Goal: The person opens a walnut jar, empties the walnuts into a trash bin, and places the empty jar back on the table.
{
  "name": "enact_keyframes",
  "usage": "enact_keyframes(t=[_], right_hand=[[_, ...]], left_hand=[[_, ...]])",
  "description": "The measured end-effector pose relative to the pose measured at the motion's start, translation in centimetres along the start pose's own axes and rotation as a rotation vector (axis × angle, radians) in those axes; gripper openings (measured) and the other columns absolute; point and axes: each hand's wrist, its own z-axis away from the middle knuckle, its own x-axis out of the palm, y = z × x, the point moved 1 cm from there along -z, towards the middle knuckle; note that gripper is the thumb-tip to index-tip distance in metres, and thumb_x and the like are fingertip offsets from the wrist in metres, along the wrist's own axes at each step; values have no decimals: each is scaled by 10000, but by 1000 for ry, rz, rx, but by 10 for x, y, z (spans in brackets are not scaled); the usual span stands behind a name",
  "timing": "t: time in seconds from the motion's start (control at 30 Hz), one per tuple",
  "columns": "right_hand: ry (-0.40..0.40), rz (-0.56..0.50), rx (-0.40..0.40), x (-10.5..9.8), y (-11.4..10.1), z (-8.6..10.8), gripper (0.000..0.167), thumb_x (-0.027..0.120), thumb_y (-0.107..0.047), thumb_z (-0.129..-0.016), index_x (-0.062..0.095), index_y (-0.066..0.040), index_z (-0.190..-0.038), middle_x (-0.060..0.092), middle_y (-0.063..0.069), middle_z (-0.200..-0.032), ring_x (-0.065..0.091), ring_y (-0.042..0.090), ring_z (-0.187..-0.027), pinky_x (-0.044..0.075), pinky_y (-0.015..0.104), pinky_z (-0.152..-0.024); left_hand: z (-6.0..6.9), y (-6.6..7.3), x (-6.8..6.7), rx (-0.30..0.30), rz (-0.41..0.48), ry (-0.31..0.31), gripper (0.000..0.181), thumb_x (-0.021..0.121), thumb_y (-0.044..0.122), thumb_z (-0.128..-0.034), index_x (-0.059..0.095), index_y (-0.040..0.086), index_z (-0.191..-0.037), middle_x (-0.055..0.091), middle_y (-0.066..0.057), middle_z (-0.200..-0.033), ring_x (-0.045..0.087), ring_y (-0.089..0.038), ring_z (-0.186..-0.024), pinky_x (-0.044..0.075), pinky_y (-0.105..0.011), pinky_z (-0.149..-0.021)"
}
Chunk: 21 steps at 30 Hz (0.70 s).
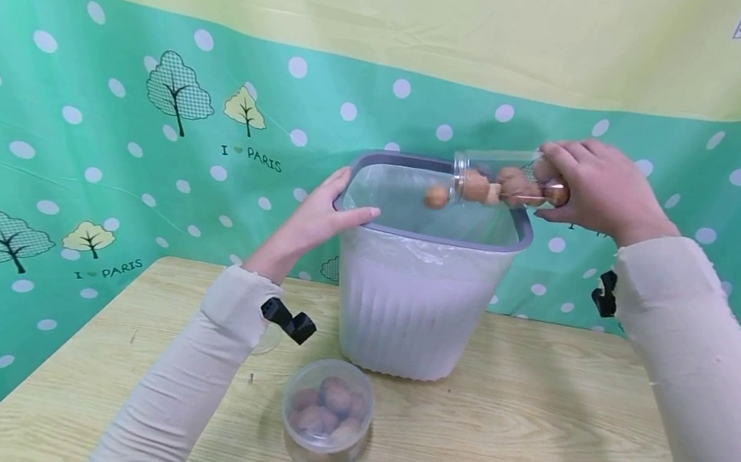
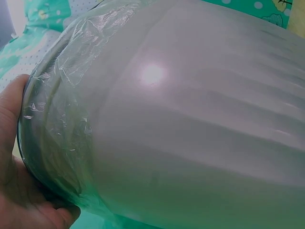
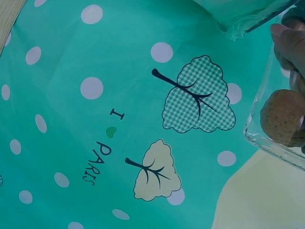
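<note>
A white bin (image 1: 412, 311) with a grey rim and a clear liner stands on the table. The left hand (image 1: 329, 212) grips the rim's left side, thumb toward the front; in the left wrist view the hand (image 2: 19, 176) is at the lined rim (image 2: 35, 105). Above the bin's right side, the right hand (image 1: 601, 189) holds a clear jar (image 1: 500, 159) tilted on its side, mouth to the left. Brown round walnut-like pieces (image 1: 517, 189) lie in it, and one piece (image 1: 437, 196) is just outside its mouth. In the right wrist view a walnut-like piece (image 3: 283, 117) shows through the jar.
A round clear tub (image 1: 320, 451) of similar brown pieces stands in front of the bin. A clear round object (image 1: 267, 340), partly hidden by the left wrist, lies on the wooden table (image 1: 524, 453). A green and yellow patterned cloth (image 1: 227, 35) hangs behind.
</note>
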Motion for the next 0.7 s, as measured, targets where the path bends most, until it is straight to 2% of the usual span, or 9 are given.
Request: enact_keyframes(t=[0.23, 0.47, 0.7], right_hand=[[8, -13, 14, 2, -2, 0, 778, 866, -163, -610, 475, 20, -1257, 568, 231, -1180, 501, 424, -1070, 421, 557, -916], [-58, -3, 46, 0, -2, -2, 798, 858, -183, -635, 459, 8, -1299, 545, 232, -1235, 473, 426, -1122, 396, 563, -956], [-72, 1, 52, -3, -2, -4, 814, 862, -191, -635, 456, 5, -1314, 535, 231, -1257, 461, 430, -1143, 382, 571, -968]], left_hand=[[0, 0, 1, -7, -8, 0, 940, 683, 395, -834, 119, 52, -1504, 57, -68, -1585, 40, -195, -1443, 99, -370, -1160], [0, 0, 1, -18, -13, -3, 924, 666, 413, -838, 131, 67, -1507, 71, -42, -1586, 46, -173, -1442, 110, -377, -1160], [1, 0, 0, -22, -11, -4, 928, 669, 407, -839, 121, 66, -1506, 57, -48, -1587, 29, -177, -1443, 99, -377, -1161]])
